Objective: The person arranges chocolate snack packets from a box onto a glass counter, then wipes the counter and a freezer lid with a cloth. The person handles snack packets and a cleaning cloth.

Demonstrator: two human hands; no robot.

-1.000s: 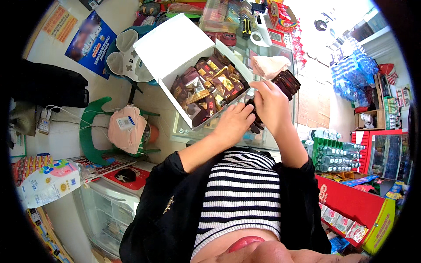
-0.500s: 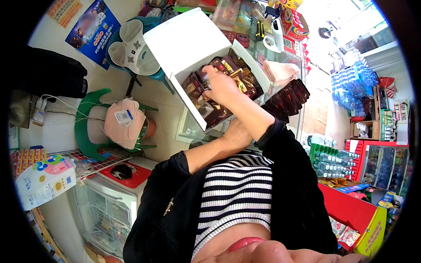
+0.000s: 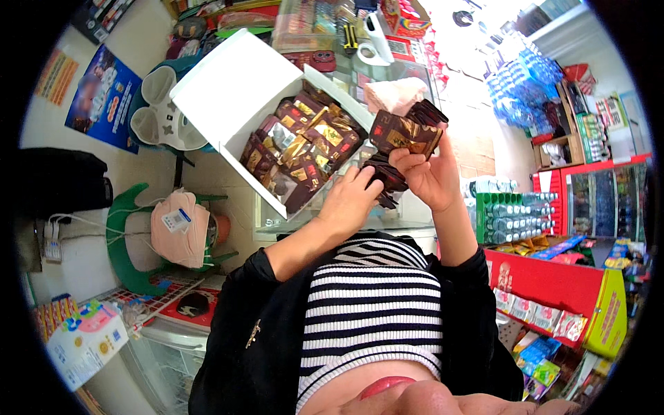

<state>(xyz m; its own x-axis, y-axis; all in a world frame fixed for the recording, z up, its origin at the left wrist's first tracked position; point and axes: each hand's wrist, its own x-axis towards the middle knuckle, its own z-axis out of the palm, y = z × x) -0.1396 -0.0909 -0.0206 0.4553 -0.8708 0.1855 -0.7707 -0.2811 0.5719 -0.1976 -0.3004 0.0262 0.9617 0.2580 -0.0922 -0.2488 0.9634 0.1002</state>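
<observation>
Nearest is the person's own black jacket over a black-and-white striped top [image 3: 373,311]. Low on the left a pale carton with coloured print [image 3: 86,342] lies near a red mat [image 3: 197,308]. Low on the right a red and yellow display rack [image 3: 553,283] holds small bright packets along its lower edge.

Above the top, the left hand [image 3: 349,204] is curled around a bunch of dark brown sachets [image 3: 387,181], fingers closed on them. Just to its right and a little farther, the right hand [image 3: 429,173] grips a fanned stack of dark brown sachets with gold labels [image 3: 408,131], held up between thumb and fingers.

To the left of both hands, a white cardboard box [image 3: 235,104] lies open with its lid flap raised, filled with more brown and gold sachets [image 3: 301,149].

Left of the box a green plastic chair [image 3: 128,235] carries a pink bag [image 3: 180,228]. On the far left wall hangs a blue rectangular poster [image 3: 104,93]. At the far right, bundles of bottled water in blue wrap [image 3: 522,93] sit above a green crate of bottles [image 3: 512,214].
</observation>
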